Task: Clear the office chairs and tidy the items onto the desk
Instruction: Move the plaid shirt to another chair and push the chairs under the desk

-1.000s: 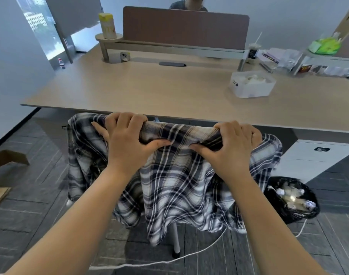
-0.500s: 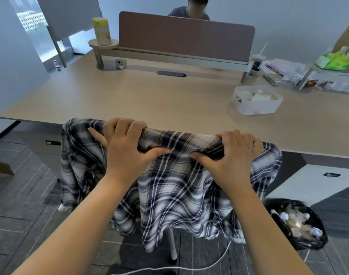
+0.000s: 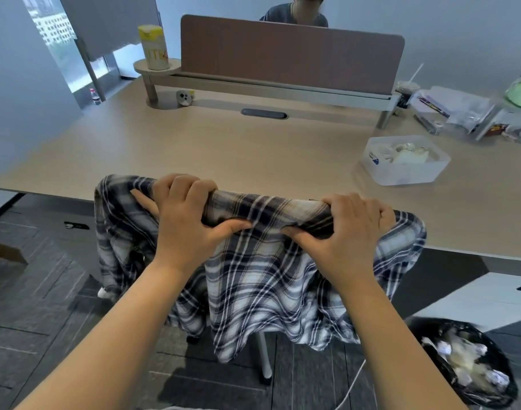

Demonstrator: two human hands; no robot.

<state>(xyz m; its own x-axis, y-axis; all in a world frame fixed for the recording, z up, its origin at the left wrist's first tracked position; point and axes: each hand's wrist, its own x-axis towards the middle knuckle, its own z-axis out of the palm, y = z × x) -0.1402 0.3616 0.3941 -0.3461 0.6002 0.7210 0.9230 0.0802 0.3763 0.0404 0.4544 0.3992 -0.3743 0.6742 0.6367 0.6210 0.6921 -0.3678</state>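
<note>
Both hands hold a blue, white and tan plaid shirt [image 3: 262, 279] that hangs over the back of a chair just in front of the near edge of the desk [image 3: 223, 155]. The left hand [image 3: 188, 223] has its grip closed on the bunched top edge of the shirt, fingers curled over the far side and thumb pressed along the near side. The right hand [image 3: 342, 235] grasps the same rolled edge to the right, its fingers wrapped over the top and its thumb pointing inward toward the left thumb. The rest of the shirt drapes down toward the floor, covering the chair back. On the desk's right side stands a clear plastic box [image 3: 404, 161] with pale items inside, well apart from the shirt. A bin lined with a black bag [image 3: 466, 362], full of crumpled waste, sits on the floor at the lower right.
</note>
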